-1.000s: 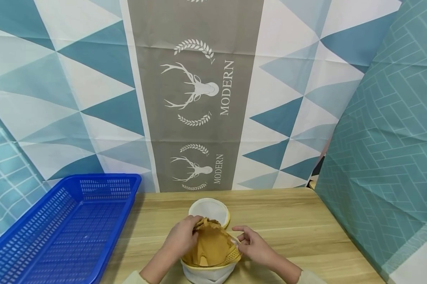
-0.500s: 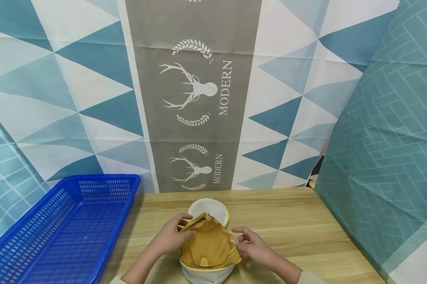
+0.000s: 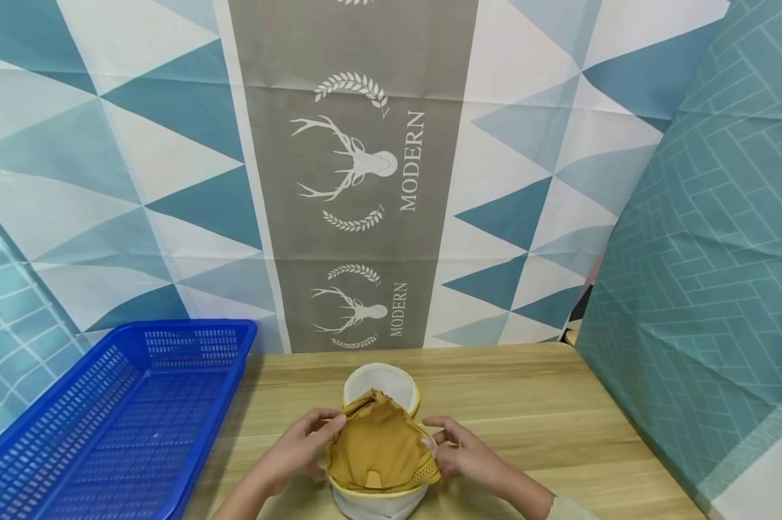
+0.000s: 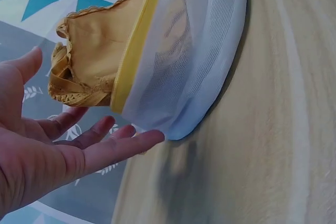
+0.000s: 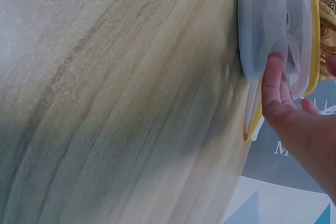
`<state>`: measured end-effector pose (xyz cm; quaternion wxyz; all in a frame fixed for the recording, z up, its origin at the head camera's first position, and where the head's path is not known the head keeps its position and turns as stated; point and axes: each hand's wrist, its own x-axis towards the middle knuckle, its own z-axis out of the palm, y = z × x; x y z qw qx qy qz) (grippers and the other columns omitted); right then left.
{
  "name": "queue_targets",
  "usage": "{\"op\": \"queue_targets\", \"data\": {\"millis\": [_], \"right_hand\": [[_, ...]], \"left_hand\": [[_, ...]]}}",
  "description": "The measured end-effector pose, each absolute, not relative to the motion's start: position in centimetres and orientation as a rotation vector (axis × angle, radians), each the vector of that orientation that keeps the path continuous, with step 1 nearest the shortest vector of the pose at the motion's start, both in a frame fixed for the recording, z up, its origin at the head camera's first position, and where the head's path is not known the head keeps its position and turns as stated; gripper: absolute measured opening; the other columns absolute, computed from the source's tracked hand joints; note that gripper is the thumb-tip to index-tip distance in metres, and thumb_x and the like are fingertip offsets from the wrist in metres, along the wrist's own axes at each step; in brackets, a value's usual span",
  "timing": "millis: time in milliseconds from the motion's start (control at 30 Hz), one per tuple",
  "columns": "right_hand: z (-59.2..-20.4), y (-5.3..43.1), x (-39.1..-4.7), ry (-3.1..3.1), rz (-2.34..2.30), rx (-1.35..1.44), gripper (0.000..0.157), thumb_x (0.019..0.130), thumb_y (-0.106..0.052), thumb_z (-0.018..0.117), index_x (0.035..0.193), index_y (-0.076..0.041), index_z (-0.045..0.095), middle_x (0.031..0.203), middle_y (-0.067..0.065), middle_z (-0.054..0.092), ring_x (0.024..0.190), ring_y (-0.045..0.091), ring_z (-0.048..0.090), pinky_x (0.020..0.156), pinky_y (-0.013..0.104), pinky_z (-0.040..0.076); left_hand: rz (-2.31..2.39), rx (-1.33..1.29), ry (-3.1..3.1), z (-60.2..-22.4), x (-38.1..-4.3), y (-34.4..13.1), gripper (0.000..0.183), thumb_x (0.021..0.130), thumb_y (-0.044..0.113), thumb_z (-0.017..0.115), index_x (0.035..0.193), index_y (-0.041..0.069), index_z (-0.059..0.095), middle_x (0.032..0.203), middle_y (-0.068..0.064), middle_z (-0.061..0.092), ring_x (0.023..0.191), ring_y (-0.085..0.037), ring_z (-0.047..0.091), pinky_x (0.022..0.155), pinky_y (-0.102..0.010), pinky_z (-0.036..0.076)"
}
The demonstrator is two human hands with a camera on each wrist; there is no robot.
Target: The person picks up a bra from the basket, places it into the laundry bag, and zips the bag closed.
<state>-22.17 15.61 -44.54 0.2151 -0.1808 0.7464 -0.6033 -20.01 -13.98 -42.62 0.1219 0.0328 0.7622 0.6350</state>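
A white mesh laundry bag (image 3: 380, 503) with a yellow-trimmed opening stands upright on the table. Its round lid (image 3: 380, 383) lies folded back behind it. A mustard-yellow undergarment (image 3: 378, 444) with lace edging sits in the bag and sticks out above the rim. My left hand (image 3: 296, 444) is at the bag's left side; in the left wrist view its fingers (image 4: 123, 149) are spread and nearly straight beside the mesh, holding nothing. On the right side, my right hand (image 3: 465, 453) holds the bag near its rim, its fingers (image 5: 272, 80) against the outer mesh.
A blue perforated plastic basket (image 3: 224, 404) stands at the left of the wooden table (image 3: 527, 412). Behind the table hangs a patterned cloth (image 3: 358, 217), and a teal cloth (image 3: 709, 303) borders the right side.
My left hand has let go of the undergarment's upper edge and moved left and down to the bag's side. The right hand stays at the rim.
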Motion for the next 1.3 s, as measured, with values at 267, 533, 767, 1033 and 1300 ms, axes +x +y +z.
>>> {"op": "queue_targets", "data": {"millis": [267,533,767,1033,1300], "right_hand": [[-44.7,16.1,-22.0,1.952,-1.680,-0.596,0.076,0.076,0.000,0.058,0.144,0.003,0.023,0.116,0.017,0.045,0.083,0.013,0.056,0.070,0.026,0.051],[-44.5,15.8,-22.0,1.944,-1.664,-0.614,0.071,0.087,-0.012,0.063,0.145,0.001,0.024,0.115,0.016,0.044,0.083,0.014,0.060,0.069,0.029,0.053],[-44.6,14.7,-22.1,2.112,-1.643,-0.549,0.071,0.085,-0.021,0.069,0.141,0.001,0.033,0.110,0.016,0.048,0.074,0.013,0.054,0.063,0.029,0.053],[-44.9,13.4,-21.8,2.353,-1.572,-0.536,0.066,0.081,-0.023,0.072,0.134,0.001,0.042,0.096,0.011,0.053,0.075,0.013,0.051,0.059,0.022,0.046],[-45.0,12.8,-21.5,2.445,-1.526,-0.528,0.053,0.083,-0.020,0.070,0.128,-0.003,0.046,0.087,0.007,0.054,0.071,0.010,0.051,0.054,0.021,0.045]], "left_hand": [[1.908,0.112,2.171,-43.0,-19.5,-13.8,0.063,0.093,0.036,0.055,0.136,-0.006,0.036,0.131,-0.032,0.038,0.108,-0.034,0.054,0.068,-0.046,0.056],[1.947,0.122,2.136,-43.4,-19.4,-13.8,0.062,0.092,0.031,0.058,0.136,-0.006,0.035,0.122,-0.024,0.045,0.100,-0.023,0.056,0.071,-0.045,0.056],[1.976,0.192,2.137,-44.3,-19.4,-14.0,0.057,0.091,0.017,0.059,0.136,-0.007,0.035,0.126,-0.028,0.044,0.094,-0.019,0.058,0.071,-0.043,0.056],[1.986,0.187,2.151,-44.3,-19.2,-13.8,0.054,0.089,0.006,0.059,0.136,-0.006,0.037,0.124,-0.028,0.047,0.089,-0.018,0.059,0.068,-0.042,0.056],[2.027,0.143,2.207,-44.1,-19.3,-13.3,0.058,0.086,0.002,0.062,0.138,0.000,0.037,0.126,-0.030,0.045,0.089,-0.018,0.060,0.068,-0.039,0.056]]}}
